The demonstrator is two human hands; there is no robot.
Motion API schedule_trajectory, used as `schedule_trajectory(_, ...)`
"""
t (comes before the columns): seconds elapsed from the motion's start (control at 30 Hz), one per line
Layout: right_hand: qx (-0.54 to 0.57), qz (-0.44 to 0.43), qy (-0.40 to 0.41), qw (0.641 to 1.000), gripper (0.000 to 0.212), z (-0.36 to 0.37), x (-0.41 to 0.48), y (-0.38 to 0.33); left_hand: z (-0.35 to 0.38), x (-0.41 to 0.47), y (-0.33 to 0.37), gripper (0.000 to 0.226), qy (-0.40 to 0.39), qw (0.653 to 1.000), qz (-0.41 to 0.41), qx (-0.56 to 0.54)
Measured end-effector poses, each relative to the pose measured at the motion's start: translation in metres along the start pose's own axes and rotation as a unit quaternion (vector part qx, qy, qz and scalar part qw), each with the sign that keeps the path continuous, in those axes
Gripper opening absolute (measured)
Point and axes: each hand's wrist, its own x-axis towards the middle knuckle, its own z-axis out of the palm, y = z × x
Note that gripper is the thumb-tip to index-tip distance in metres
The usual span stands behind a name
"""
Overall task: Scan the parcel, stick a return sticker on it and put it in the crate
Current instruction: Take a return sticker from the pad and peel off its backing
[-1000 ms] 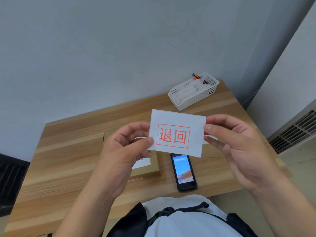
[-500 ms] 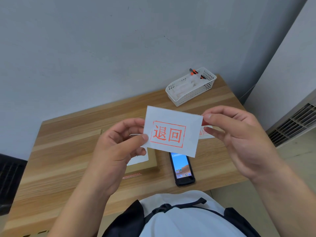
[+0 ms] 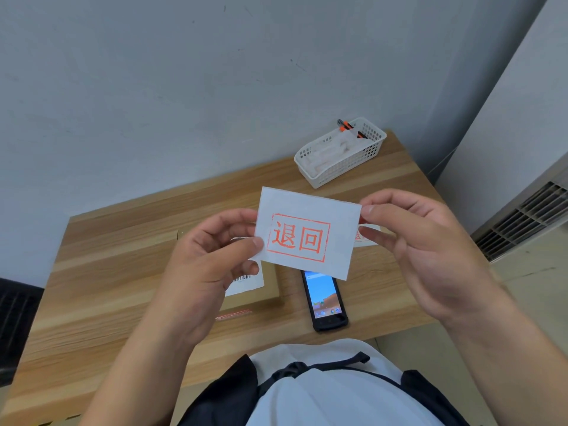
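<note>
Left grip (image 3: 209,265): thumb and fingers pinch the left edge of the return sticker (image 3: 307,232), centre of frame.
Right grip (image 3: 430,259): fingertips pinch the sticker's upper right corner.
Return sticker: held above the desk (image 3: 107,272). Its long axis runs left to right, dipping slightly rightward. The red stamp faces the camera, upright.
Parcel (image 3: 272,285): flat on the desk behind the left grip, barcode label (image 3: 246,281) up.
Handheld scanner (image 3: 325,299): just right of the parcel, screen lit.
Basket (image 3: 341,152): upper right of the desk.

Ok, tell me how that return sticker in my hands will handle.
The return sticker is probably light and floppy: a thin sheet, held flat by the left hand and right hand pinching opposite edges. Held one-sided, it would likely droop or curl.
</note>
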Motion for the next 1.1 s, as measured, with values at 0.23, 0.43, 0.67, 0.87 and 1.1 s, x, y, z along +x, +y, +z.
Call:
schedule_trajectory(0.23,-0.006,-0.007,-0.003,1.0,0.013,0.002,0.0,0.006,-0.002,0.005,-0.003,0.029,-0.011,1.0,-0.011,0.016)
schedule_trajectory(0.43,0.015,-0.006,-0.015,1.0,0.012,0.006,0.001,0.011,-0.005,0.009,-0.005,0.031,-0.008,0.999,-0.013,0.028)
schedule_trajectory(0.67,0.01,-0.011,-0.024,1.0,0.01,0.004,0.0,0.014,-0.009,0.018,-0.004,0.03,-0.005,0.999,-0.013,0.043)
schedule_trajectory(0.87,-0.065,0.002,-0.061,0.996,0.008,-0.001,-0.003,0.013,-0.011,0.024,-0.004,0.029,0.002,0.999,-0.01,0.043)
schedule_trajectory(1.1,-0.052,0.078,-0.053,0.994,0.008,0.014,-0.006,0.028,0.001,0.02,-0.004,0.04,0.115,0.959,0.152,0.209)
